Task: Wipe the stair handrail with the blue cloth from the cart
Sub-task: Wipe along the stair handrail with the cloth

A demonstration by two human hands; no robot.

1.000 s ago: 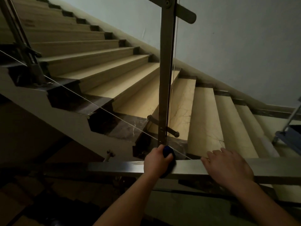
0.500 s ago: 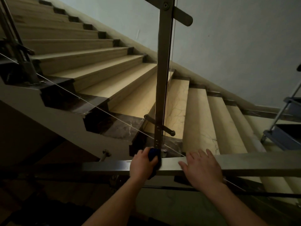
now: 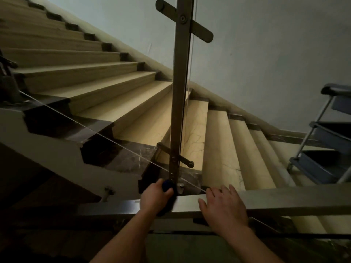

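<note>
on the flat metal handrail (image 3: 294, 201), the left hand (image 3: 154, 196) grips the blue cloth (image 3: 167, 185), now a bit further left, just left of the tall post (image 3: 180, 92). the right hand (image 3: 224, 207) lies flat on the rail with straight fingers, closer to the left hand than before. the rail runs on bare to the right. more of the blue cart (image 3: 315, 168) shows at the right edge; its trays are too dark to see inside.

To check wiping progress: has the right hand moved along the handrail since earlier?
Yes. The right hand slid left along the handrail, nearer the upright post.
</note>
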